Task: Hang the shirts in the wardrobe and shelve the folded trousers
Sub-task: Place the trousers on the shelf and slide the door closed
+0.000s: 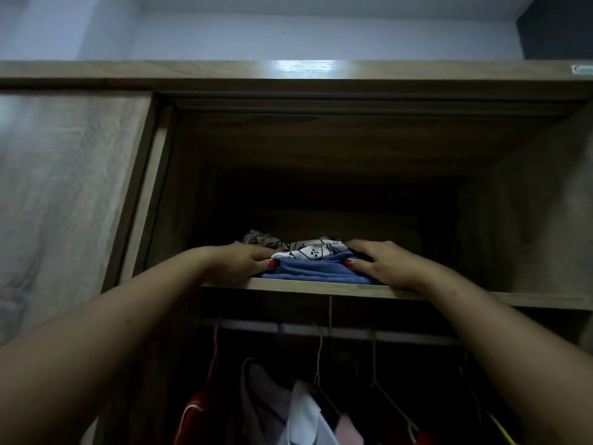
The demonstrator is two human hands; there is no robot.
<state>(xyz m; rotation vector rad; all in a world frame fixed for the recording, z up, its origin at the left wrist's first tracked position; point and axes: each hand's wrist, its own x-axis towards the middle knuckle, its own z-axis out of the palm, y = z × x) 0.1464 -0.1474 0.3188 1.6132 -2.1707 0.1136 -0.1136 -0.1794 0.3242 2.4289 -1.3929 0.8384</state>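
Note:
A folded stack of trousers lies on the wardrobe's upper shelf [529, 301]: blue folded trousers [316, 273] at the bottom and a white patterned folded piece [313, 252] on top. My left hand [247, 263] clasps the stack's left end, thumb on the blue fabric. My right hand [382, 263] clasps its right end the same way. Below the shelf, shirts [305, 415] hang on hangers from a pale rail [401, 337]: a red one at the left, white and pink ones in the middle.
A closed wooden wardrobe door [64, 194] stands at the left. The shelf compartment is deep and dark behind the stack, with bare shelf to the right. Several empty wire hangers [382, 393] hang at the right of the rail.

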